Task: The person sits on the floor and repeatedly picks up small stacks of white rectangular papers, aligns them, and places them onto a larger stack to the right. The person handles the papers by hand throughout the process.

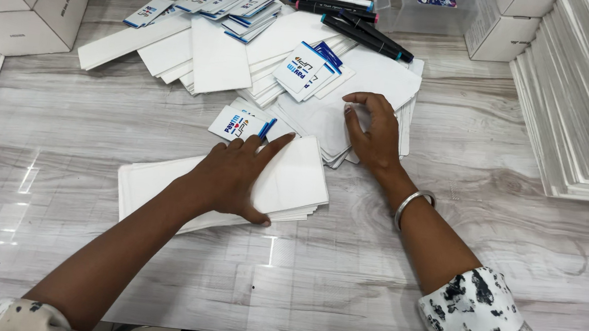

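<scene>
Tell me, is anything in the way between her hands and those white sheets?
Nothing visible. The left hand already lies flat on the near white stack, and the right hand has its fingertips on the loose white sheets behind it.

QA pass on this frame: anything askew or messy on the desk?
Yes. The white cards at the table's far centre lie fanned and overlapping, not squared. The stack under the left hand is slightly splayed. The right hand rests on loose sheets. Nothing looks damaged or spilled.
</scene>
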